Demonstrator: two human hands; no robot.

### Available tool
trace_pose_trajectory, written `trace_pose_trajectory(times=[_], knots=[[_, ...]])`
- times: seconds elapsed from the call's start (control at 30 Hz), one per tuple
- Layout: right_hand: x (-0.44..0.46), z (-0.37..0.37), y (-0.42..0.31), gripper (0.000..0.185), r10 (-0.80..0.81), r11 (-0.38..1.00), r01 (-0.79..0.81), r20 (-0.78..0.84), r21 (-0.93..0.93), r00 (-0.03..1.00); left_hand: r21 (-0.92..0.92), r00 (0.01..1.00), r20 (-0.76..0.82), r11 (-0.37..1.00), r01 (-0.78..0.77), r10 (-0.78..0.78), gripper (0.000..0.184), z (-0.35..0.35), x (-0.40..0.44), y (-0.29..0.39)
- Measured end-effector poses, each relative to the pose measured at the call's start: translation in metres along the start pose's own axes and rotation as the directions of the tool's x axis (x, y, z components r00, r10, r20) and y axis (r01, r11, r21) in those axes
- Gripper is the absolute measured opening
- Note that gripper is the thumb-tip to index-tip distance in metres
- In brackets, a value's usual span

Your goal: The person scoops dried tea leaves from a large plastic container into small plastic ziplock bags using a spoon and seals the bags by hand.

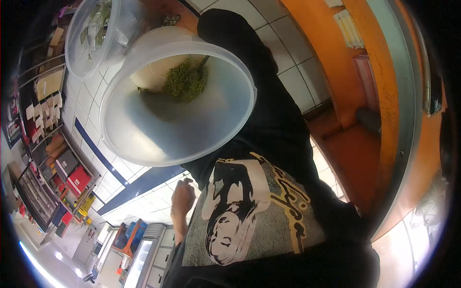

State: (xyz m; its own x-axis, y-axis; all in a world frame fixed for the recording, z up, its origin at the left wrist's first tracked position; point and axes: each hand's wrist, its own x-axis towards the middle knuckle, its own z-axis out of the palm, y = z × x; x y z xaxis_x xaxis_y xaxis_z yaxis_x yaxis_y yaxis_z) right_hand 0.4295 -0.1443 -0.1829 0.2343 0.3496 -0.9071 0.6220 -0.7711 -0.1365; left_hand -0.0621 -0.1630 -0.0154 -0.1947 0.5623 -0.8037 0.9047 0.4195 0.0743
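My left hand hangs beside the left of my torso, its fingers curled in, with nothing visible in them. My right hand is out of view. In front of me, by my dark-clothed legs, stands a large translucent plastic tub. A small heap of shredded green leaves lies against its far side. A thin dark piece sticks up beside the heap; its kind is unclear. Beyond, at the upper left, a second clear tub holds plastic bags with green leaves inside.
An orange counter with a metal edge curves along my right. White floor tiles show around my leg. Shelves with boxes and a red bin stand far left. Glass-fronted cabinets are at the lower left.
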Motion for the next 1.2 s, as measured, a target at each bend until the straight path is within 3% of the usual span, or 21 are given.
trace_pose_trajectory(times=[0.03, 0.07, 0.13, 0.2, 0.23, 0.3, 0.33, 0.4, 0.43, 0.53, 0.7, 0.77, 0.8, 0.87, 0.93, 1.0, 1.03, 1.07, 1.13, 1.17, 1.2], knots=[[0.000, -0.006, -0.005, 0.016, -0.021, 1.000, 0.021, -0.005, -0.011, 1.000, -0.158, 1.000, -0.008, 0.987, -0.009, 0.008, 0.025, -0.029, -0.008, 0.019], [-0.002, -0.012, -0.015, 0.016, -0.050, 0.999, 0.050, -0.012, -0.017, 0.999, -0.215, 0.993, -0.021, 0.970, -0.115, 0.113, 0.027, -0.052, -0.014, 0.031], [-0.012, -0.036, -0.050, 0.016, -0.170, 0.985, 0.169, -0.050, -0.024, 0.984, -0.290, 0.991, 0.016, 0.949, -0.124, 0.134, 0.024, -0.092, -0.026, 0.067], [-0.036, -0.064, -0.106, 0.017, -0.413, 0.908, 0.419, -0.163, 0.006, 0.896, -0.520, 0.967, -0.181, 0.817, -0.247, 0.177, 0.026, -0.110, -0.034, 0.094], [-0.050, -0.076, -0.139, 0.013, -0.625, 0.765, 0.643, -0.265, -0.026, 0.734, -0.521, 0.967, -0.184, 0.817, -0.248, 0.176, 0.026, -0.111, -0.034, 0.103], [-0.106, -0.094, -0.217, 0.017, -0.716, 0.670, 0.738, -0.192, 0.080, 0.671, -0.744, 0.918, -0.384, 0.556, -0.370, 0.097, 0.027, -0.109, -0.032, 0.118], [-0.128, -0.094, -0.243, 0.016, -0.792, 0.576, 0.788, -0.093, 0.216, 0.604, -0.743, 0.917, -0.387, 0.556, -0.372, 0.098, 0.027, -0.109, -0.025, 0.127], [-0.153, -0.075, -0.280, 0.019, -0.927, 0.359, 0.839, 0.052, 0.409, 0.371, -0.729, 0.767, -0.625, 0.244, -0.639, 0.142, 0.025, -0.109, -0.007, 0.146], [-0.162, -0.068, -0.295, 0.024, -0.942, 0.335, 0.818, 0.156, 0.467, 0.297, -0.768, 0.783, -0.616, 0.150, -0.622, 0.088, 0.023, -0.109, -0.006, 0.157], [-0.165, -0.027, -0.315, 0.023, -0.974, 0.227, 0.767, 0.145, 0.600, 0.175, -0.777, 0.793, -0.599, 0.161, -0.609, 0.109, 0.024, -0.108, 0.002, 0.165], [-0.160, -0.025, -0.321, 0.011, -0.951, 0.310, 0.750, 0.177, 0.585, 0.255, -0.816, 0.839, -0.533, 0.192, -0.545, 0.111, 0.034, -0.105, 0.011, 0.157], [-0.158, -0.027, -0.324, 0.011, -0.956, 0.287, 0.768, 0.125, 0.572, 0.264, -0.690, 0.728, -0.685, 0.297, -0.660, 0.030, 0.048, -0.103, 0.020, 0.164], [-0.158, -0.027, -0.326, 0.011, -0.960, 0.263, 0.785, 0.069, 0.560, 0.272, -0.689, 0.725, -0.688, 0.294, -0.663, 0.021, 0.048, -0.106, 0.024, 0.166], [-0.161, -0.033, -0.331, 0.011, -0.952, 0.266, 0.800, 0.019, 0.538, 0.304, -0.356, 0.429, -0.903, 0.607, -0.710, -0.027, 0.059, -0.113, 0.029, 0.170], [-0.164, -0.033, -0.335, 0.012, -0.942, 0.269, 0.812, -0.034, 0.518, 0.334, -0.295, 0.376, -0.926, 0.635, -0.715, -0.006, 0.057, -0.114, 0.029, 0.164], [-0.165, -0.028, -0.338, 0.013, -0.954, 0.230, 0.836, -0.052, 0.499, 0.294, -0.587, 0.667, -0.729, 0.361, -0.725, 0.154, 0.052, -0.119, 0.024, 0.162], [-0.165, -0.025, -0.339, 0.013, -0.958, 0.225, 0.838, -0.045, 0.497, 0.284, -0.657, 0.688, -0.707, 0.206, -0.725, 0.163, 0.036, -0.120, 0.026, 0.169], [-0.166, -0.022, -0.340, 0.014, -0.958, 0.236, 0.829, -0.023, 0.508, 0.287, -0.653, 0.683, -0.714, 0.204, -0.729, 0.154, 0.036, -0.119, 0.025, 0.170], [-0.165, -0.022, -0.342, 0.015, -0.959, 0.245, 0.824, 0.003, 0.511, 0.283, -0.797, 0.806, -0.573, 0.126, -0.590, 0.149, 0.019, -0.119, 0.022, 0.170], [-0.165, -0.025, -0.342, 0.014, -0.959, 0.263, 0.815, 0.047, 0.517, 0.280, -0.839, 0.840, -0.530, 0.075, -0.540, 0.114, 0.006, -0.124, 0.018, 0.172], [-0.164, -0.027, -0.343, 0.013, -0.957, 0.281, 0.805, 0.092, 0.522, 0.275, -0.836, 0.837, -0.537, 0.066, -0.545, 0.105, 0.006, -0.123, 0.018, 0.169]])
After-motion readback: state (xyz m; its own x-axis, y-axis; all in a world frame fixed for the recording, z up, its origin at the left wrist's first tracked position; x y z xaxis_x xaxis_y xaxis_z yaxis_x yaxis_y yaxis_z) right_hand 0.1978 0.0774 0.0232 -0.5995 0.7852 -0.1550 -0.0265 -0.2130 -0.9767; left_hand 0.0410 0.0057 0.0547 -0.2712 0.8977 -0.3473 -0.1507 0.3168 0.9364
